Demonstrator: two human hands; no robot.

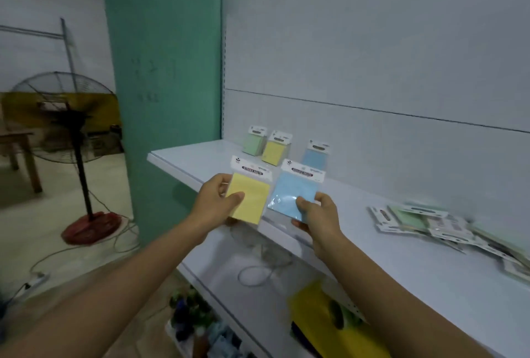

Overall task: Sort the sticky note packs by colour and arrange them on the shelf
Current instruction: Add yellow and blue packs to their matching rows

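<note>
My left hand [213, 200] grips a yellow sticky note pack [252, 194] by its lower left corner, held over the front edge of the white shelf [198, 168]. Beside it, my right hand [318, 214] grips a blue sticky note pack [295, 190] by its lower edge. Three packs stand against the shelf's back panel: a green pack [254, 141], a yellow pack [276, 150] and a blue pack [315, 155], partly hidden behind the blue one I hold. A loose pile of unsorted packs [424, 221] lies on the shelf at the right, blurred.
A lower shelf [229, 268] carries a coiled cable [258, 274] and a yellow object [324, 317]. A teal pillar [163, 71] stands left of the shelf. A standing fan [68, 128] on a red base and floor cables occupy the left.
</note>
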